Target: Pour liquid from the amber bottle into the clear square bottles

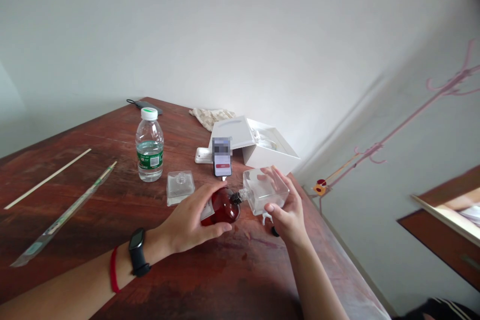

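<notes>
My left hand (193,222) is wrapped around a reddish-brown bottle (227,206), tipped so that its dark neck points right. In my right hand (288,212) is a clear square glass bottle (262,191), lying tilted with its threaded neck toward the brown one. The two mouths meet or nearly meet; I cannot tell whether any liquid is passing. Just left of the hands stands another clear square glass piece (180,187) with a round knob or neck on top. A small black cap (275,231) lies under my right hand, beside a small white object (267,218).
A phone (222,157) leans upright before an opened white box (270,152). A water bottle (150,152) stands to the left. One bare wooden stick (48,178) and wrapped chopsticks (67,215) lie on the wooden table (112,190). A cloth (212,117) lies near the wall.
</notes>
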Action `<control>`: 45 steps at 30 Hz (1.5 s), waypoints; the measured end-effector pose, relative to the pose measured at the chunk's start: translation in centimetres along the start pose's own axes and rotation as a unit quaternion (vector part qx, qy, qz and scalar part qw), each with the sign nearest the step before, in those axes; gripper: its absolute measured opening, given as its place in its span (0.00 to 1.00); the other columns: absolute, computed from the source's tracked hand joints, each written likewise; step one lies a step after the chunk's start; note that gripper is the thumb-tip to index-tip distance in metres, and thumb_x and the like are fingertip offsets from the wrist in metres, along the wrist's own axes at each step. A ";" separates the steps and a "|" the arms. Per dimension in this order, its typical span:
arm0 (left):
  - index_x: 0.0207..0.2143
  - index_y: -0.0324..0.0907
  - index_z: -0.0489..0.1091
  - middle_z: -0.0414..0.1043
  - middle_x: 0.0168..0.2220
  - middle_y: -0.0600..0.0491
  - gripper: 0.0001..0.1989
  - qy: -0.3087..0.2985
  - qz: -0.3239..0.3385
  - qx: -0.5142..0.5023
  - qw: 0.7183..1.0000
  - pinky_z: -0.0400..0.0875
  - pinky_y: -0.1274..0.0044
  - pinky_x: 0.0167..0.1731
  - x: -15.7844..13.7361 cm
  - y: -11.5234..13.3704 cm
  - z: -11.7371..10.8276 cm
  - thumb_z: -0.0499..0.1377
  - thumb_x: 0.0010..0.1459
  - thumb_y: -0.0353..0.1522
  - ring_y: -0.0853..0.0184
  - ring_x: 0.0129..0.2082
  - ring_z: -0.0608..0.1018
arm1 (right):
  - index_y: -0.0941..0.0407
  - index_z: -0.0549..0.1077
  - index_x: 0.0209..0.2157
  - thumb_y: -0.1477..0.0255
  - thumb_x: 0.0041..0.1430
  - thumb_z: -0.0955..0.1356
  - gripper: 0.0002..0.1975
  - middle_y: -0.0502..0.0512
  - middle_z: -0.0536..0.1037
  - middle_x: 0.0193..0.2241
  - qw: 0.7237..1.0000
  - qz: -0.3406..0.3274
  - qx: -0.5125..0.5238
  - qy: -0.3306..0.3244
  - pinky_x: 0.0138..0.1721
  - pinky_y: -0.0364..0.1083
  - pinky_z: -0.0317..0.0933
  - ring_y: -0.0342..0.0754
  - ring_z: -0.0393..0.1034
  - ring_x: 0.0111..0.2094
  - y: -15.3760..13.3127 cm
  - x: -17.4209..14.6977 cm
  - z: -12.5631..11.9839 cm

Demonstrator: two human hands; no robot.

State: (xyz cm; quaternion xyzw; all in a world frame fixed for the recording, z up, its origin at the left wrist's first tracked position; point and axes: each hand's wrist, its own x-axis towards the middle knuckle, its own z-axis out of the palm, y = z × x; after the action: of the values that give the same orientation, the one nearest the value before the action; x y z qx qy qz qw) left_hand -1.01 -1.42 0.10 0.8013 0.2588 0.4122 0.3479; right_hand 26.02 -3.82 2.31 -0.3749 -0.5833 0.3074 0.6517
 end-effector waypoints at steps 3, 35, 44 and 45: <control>0.71 0.51 0.59 0.70 0.67 0.43 0.39 0.002 0.001 -0.001 1.000 0.70 0.54 0.67 0.0 0.0 0.0 0.69 0.64 0.48 0.47 0.65 0.75 | 0.44 0.77 0.62 0.55 0.49 0.84 0.40 0.59 0.80 0.62 1.000 -0.003 -0.001 -0.004 0.63 0.66 0.68 0.67 0.74 0.63 0.0 0.0 0.0; 0.71 0.51 0.59 0.71 0.67 0.43 0.39 0.004 -0.001 0.000 1.000 0.70 0.55 0.67 0.0 0.0 0.0 0.69 0.64 0.49 0.47 0.65 0.76 | 0.44 0.77 0.62 0.55 0.48 0.84 0.40 0.59 0.81 0.61 1.000 -0.004 -0.005 -0.003 0.62 0.67 0.69 0.67 0.75 0.62 -0.1 0.1 0.0; 0.72 0.51 0.58 0.70 0.68 0.44 0.40 0.008 0.011 0.008 1.000 0.71 0.57 0.66 -0.1 -0.3 0.1 0.69 0.64 0.48 0.47 0.65 0.76 | 0.44 0.78 0.61 0.57 0.47 0.85 0.39 0.59 0.82 0.60 1.000 -0.003 0.012 0.004 0.62 0.65 0.69 0.65 0.76 0.60 -0.1 0.0 0.2; 0.72 0.51 0.58 0.70 0.68 0.44 0.40 0.007 0.011 0.008 1.000 0.71 0.57 0.66 -0.1 -0.3 0.1 0.69 0.64 0.48 0.47 0.65 0.76 | 0.44 0.78 0.61 0.57 0.46 0.85 0.39 0.59 0.82 0.60 1.000 -0.004 0.012 0.005 0.62 0.65 0.69 0.65 0.76 0.60 -0.1 0.0 0.2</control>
State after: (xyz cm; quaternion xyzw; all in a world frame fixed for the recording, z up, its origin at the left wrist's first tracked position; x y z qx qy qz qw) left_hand -1.01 -1.34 -0.22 0.8038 0.2553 0.4200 0.3352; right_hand 25.78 -3.84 2.42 -0.3665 -0.5776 0.3102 0.6602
